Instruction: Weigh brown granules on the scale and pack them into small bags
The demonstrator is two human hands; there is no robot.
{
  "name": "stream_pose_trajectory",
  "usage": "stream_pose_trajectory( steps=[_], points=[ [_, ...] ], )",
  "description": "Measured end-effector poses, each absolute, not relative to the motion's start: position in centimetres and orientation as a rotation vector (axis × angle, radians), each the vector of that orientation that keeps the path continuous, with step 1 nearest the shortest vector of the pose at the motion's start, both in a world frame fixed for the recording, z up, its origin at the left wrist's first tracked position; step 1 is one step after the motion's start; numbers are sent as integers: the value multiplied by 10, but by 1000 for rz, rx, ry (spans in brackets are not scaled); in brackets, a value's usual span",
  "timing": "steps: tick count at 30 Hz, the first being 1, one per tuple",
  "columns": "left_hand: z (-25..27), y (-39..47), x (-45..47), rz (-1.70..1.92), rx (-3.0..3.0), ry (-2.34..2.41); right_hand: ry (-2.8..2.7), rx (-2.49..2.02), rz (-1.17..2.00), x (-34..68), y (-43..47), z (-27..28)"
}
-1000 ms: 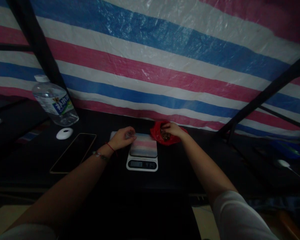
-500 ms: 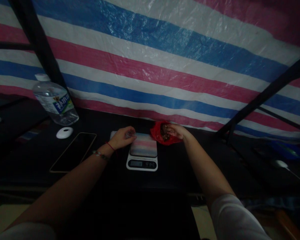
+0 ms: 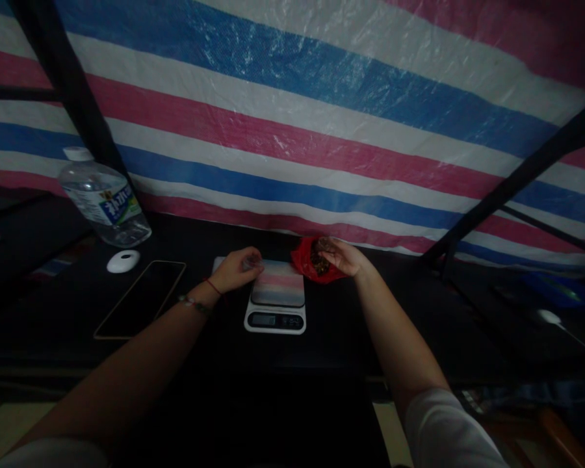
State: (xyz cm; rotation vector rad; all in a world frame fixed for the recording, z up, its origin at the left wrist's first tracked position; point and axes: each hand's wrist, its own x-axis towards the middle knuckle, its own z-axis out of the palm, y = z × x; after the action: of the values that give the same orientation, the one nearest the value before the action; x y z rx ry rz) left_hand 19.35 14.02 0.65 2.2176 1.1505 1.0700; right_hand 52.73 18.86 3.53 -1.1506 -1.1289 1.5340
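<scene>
So the left hand (image 3: 236,271) has its fingers curled around a small clear container (image 3: 252,262), up by the far left corner of the kitchen scale (image 3: 277,289). Whether the container rests on the scale or just hangs there, can't tell from this angle. The scale sits flat on the black bench (image 3: 334,331), display facing the person — the digits are too dim to read.

The right hand (image 3: 342,257) is over at the open red bag (image 3: 299,259), which sits just beyond the scale's far right corner with a pile of small brown bits (image 3: 320,263) in it. The fingers are bent in over the right side of the opening, and something brown shows by the fingertips, but it's too dark to say if they're actually pinching any.

Off to the left there's a phone (image 3: 141,299) lying flat, screen dark, with a white mouse-shaped gadget (image 3: 123,261) just beyond it and a clear bottle (image 3: 104,198) standing behind that. Striped plastic sheeting (image 3: 292,140) — blue, white and pinkish red — covers the whole back.
</scene>
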Motion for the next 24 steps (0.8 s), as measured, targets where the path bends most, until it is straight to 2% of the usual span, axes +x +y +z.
stream_pose_trajectory(
  steps=[7, 14, 24],
  points=[
    [9, 139, 193, 1050, 2208, 1171, -1340, -1115, 1415, 484, 165, 46],
    [12, 137, 194, 1053, 2202, 1234, -1842, -1149, 704, 434, 144, 39],
    [4, 139, 195, 1078, 2178, 1201, -2215, -1191, 361, 425, 131, 11]
  ],
)
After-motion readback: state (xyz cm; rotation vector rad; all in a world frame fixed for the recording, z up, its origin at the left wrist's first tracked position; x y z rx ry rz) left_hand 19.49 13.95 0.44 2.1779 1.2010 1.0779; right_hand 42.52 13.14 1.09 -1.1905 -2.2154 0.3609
